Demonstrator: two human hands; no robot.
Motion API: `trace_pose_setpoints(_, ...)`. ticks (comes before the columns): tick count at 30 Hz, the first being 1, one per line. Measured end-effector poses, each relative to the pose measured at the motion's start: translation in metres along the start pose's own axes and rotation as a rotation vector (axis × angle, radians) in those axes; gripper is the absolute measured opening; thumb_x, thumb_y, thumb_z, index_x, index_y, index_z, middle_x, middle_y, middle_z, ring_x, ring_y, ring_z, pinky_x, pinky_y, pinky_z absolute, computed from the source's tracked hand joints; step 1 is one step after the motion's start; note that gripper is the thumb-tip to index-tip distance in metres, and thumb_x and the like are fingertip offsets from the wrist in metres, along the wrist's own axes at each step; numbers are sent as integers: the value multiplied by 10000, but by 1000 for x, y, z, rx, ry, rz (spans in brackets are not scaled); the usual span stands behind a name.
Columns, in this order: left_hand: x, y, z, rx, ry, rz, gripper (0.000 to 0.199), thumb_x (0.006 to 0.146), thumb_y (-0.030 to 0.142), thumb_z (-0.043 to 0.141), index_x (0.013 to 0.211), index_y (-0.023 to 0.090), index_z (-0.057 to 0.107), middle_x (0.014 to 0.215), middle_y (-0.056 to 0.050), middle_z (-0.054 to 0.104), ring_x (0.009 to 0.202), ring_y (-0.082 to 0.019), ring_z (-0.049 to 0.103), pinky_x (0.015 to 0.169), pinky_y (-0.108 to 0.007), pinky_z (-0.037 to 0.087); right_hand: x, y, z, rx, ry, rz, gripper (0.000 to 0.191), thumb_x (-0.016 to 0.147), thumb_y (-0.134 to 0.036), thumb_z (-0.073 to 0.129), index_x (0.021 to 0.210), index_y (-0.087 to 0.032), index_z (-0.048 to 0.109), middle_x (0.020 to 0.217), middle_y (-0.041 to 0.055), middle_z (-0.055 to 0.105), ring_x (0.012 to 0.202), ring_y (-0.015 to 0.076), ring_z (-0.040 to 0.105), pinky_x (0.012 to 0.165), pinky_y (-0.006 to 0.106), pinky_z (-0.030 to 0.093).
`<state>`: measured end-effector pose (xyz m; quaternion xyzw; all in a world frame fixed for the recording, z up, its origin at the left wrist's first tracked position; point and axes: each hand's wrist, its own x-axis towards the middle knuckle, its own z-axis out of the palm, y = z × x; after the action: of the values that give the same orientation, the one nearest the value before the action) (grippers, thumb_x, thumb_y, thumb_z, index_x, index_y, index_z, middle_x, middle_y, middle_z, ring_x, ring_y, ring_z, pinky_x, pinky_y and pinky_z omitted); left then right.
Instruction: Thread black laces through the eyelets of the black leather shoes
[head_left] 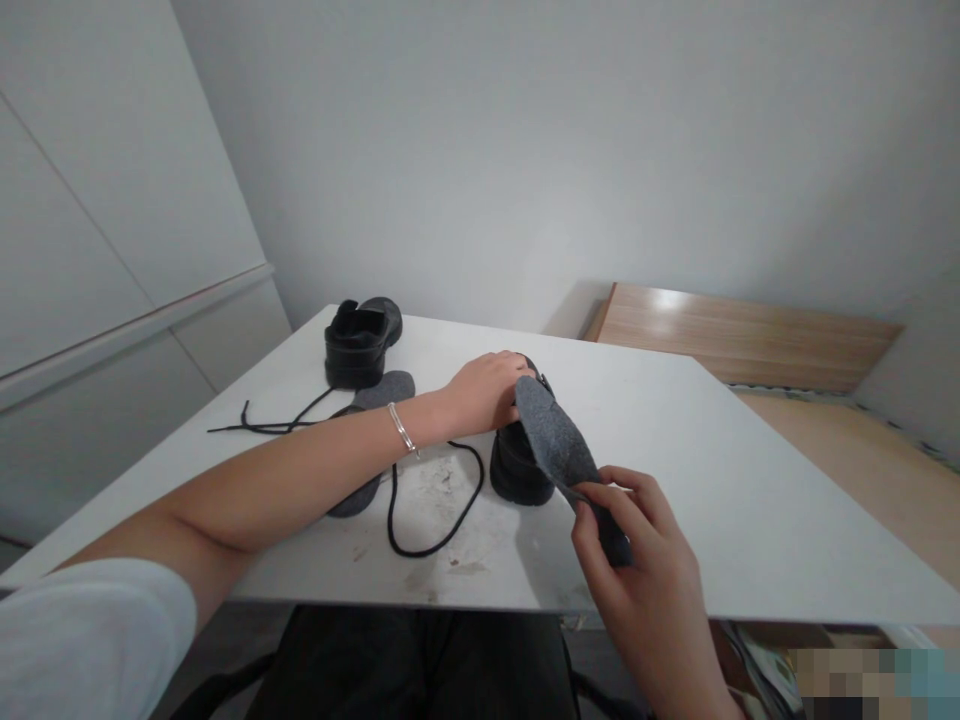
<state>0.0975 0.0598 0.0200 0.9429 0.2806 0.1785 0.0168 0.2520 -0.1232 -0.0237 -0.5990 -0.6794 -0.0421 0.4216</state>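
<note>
My right hand [643, 560] pinches a grey felt insole [559, 440] near its lower end, its far end tilted up over a black shoe [519, 468]. My left hand [489, 392] reaches across and rests on the upper front of that same shoe, fingers curled over it; the fingertips are partly hidden by the insole. On the table under my left forearm lies another grey insole [390, 388], its middle covered by the arm. A second black shoe [355, 345] stands at the back left, with no hand on it.
Black laces trail over the white table [675, 480]: one loop [416, 553] near the front, loose ends [247, 427] at the left. Dirt specks and smudges mark the tabletop. Behind it are a white wall and, to the right, a wooden headboard [735, 325]. A white cabinet [112, 250] stands left.
</note>
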Motion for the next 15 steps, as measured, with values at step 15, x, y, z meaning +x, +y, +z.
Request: trace_pose_setpoints(15,18,-4,3,219,-152,-57,249,879,251,620,1087,130,686,1121,-165,684,1038,-304,636,861,-393,512,0,-22,4,112,-55,-133,177,921,-144,530,1036,-208,649,1125,106,554,999,184,635,812,304,571)
